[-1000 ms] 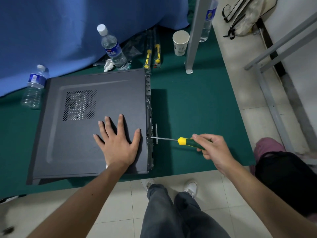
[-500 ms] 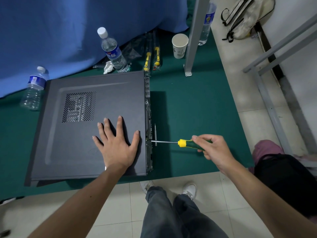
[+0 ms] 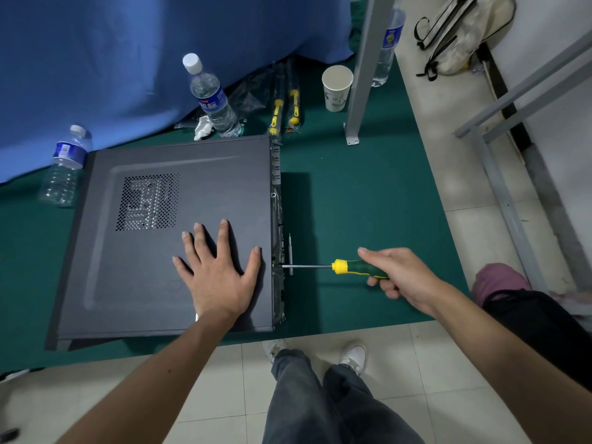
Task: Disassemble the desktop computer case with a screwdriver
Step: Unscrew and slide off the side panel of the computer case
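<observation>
A dark case (image 3: 166, 238) lies flat on a green mat (image 3: 368, 203), its side panel facing up. The left hand (image 3: 217, 277) presses flat on the panel, fingers spread wide. The right hand (image 3: 400, 277), at 3 o'clock from the case, grips a screwdriver (image 3: 349, 267) whose tip meets the case's rear edge. Beyond the case: one bottle (image 3: 211, 97) at 12 o'clock, another bottle (image 3: 64, 168) at 10 o'clock, two packaged screwdrivers (image 3: 285, 107) and a paper cup (image 3: 336, 88) at 1 o'clock beside a metal post (image 3: 362, 75). Nothing blocks the screwdriver's path. Compared with a second ago, both hands and the screwdriver have barely shifted.
</observation>
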`<state>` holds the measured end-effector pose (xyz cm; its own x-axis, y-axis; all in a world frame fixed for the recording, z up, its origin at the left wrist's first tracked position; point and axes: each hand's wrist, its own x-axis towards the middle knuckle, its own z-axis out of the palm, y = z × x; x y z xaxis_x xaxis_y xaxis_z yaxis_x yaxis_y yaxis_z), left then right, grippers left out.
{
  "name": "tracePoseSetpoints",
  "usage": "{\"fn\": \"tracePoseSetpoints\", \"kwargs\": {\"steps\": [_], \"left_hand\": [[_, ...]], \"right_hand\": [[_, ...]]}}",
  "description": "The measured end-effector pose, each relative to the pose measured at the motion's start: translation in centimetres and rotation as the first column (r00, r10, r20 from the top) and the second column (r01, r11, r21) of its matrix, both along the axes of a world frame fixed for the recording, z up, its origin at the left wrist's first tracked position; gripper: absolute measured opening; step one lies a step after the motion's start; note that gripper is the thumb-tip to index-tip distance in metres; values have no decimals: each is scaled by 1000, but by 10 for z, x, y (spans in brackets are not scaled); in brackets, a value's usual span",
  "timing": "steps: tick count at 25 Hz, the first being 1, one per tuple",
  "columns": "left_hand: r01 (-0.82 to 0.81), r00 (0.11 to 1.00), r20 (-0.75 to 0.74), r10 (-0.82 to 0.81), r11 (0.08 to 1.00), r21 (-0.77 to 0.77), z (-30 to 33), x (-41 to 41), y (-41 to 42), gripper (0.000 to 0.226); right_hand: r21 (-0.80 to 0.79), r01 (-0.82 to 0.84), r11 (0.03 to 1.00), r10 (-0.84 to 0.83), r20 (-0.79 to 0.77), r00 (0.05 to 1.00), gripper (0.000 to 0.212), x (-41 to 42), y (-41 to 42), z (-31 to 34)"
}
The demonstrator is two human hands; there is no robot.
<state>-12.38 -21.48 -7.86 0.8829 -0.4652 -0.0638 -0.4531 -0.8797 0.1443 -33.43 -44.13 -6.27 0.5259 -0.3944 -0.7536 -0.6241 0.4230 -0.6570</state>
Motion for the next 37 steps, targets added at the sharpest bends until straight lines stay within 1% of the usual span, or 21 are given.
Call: {"fn": "tracePoseSetpoints", "kwargs": {"steps": [3,6,8,11,12,14,15,17,19,21,23,24,25,27,28,29,31,33,34,36,37], "left_hand": [[-1,1000,3,1,1000,-1,-1,0,0,77],[0,1000,7,0,1000,-5,-1,0,0,77],[-1,1000,4,1,1000,-12,-2,0,0,77],[-5,1000,3,5,1000,-12,-2,1,0,77],[-5,1000,2,5,1000,-9,-1,0,0,77],[-5,1000,0,5,1000,-9,-1,0,0,77],[-5,1000,-1,5,1000,-8,-1,1,0,77],[-7,1000,-3,7,1000,-8,-1,1,0,77],[-8,1000,-4,8,1000,-8,-1,0,0,77],[-8,1000,-6,8,1000,-9,0,0,0,76],[-10,1000,-9,9,1000,-7,0,0,0,76],[-9,1000,-13,9,1000,-6,0,0,0,76],[-9,1000,-14,9,1000,-6,1,0,0,76],[-10,1000,-14,10,1000,-11,1,0,0,76],[-11,1000,-13,11,1000,-13,1,0,0,77],[-10,1000,-11,10,1000,-12,1,0,0,77],[-5,1000,-9,5,1000,-7,0,0,0,77],[-5,1000,-6,5,1000,-14,-1,0,0,76],[-6,1000,-5,6,1000,-19,-1,0,0,76],[-7,1000,-7,7,1000,-21,-1,0,1,75],[-6,1000,-8,6,1000,-20,-1,0,1,76]], "right_hand": [[126,47,991,-55,59,997,34,0,-3,1],[65,72,995,-85,229,970,11,-7,-1,-1],[32,39,999,-47,266,963,13,-13,3,-4],[132,40,990,-63,170,983,28,-9,1,-1],[152,5,988,-20,95,995,35,-6,-2,2],[65,-136,988,137,0,991,40,-1,-7,5],[-17,-149,989,149,31,988,32,1,-8,5],[-87,14,996,5,223,975,5,2,-8,2],[72,163,984,-178,368,913,30,1,-5,3],[155,134,979,-174,286,942,18,1,-4,8],[19,-102,995,101,23,995,36,0,-6,9],[-52,-196,979,194,-35,980,41,-1,-5,9],[-101,-175,979,174,-18,985,34,0,-5,8],[4,33,999,-33,175,984,7,-3,-7,2],[98,98,990,-120,257,959,26,-4,-6,3],[187,120,975,-174,308,935,32,-5,-7,4],[203,80,976,-122,205,971,23,-3,-8,7],[64,-95,993,94,7,996,45,-2,-9,7],[1,-108,994,108,-2,994,40,-1,-8,8],[20,26,999,-28,134,991,1,-2,-9,7],[56,75,996,-85,205,975,20,-5,-9,5]]}}
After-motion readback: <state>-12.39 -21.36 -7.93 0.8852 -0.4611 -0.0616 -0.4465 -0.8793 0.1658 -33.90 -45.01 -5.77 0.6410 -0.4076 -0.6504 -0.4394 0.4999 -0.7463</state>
